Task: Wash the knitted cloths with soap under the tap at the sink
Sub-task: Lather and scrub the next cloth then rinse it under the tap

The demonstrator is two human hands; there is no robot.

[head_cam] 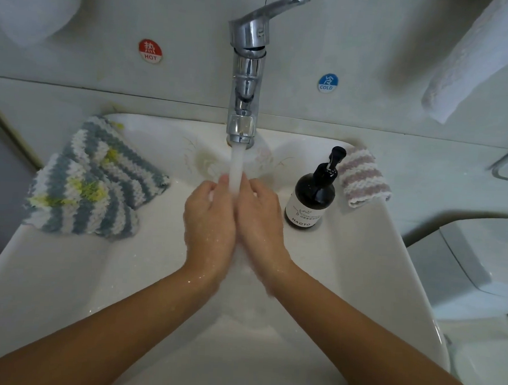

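Water runs from the chrome tap [244, 83] in a white stream onto my hands over the sink [370, 257]. My left hand [208, 219] and my right hand [260, 219] are side by side under the stream, palms facing each other, fingers loosely bent and wet. No cloth shows between them, only a small white patch at my left fingertips. Two overlapping grey-blue, white and yellow striped knitted cloths [97, 178] lie on the left rim. A pink and white striped knitted cloth [364, 177] lies on the right rim. In front of it stands a dark pump soap bottle [313, 195].
Red HOT [150, 51] and blue COLD [327, 83] stickers mark the wall behind the tap. A white towel [474, 56] hangs at the upper right. A white toilet [472, 268] stands to the right of the sink.
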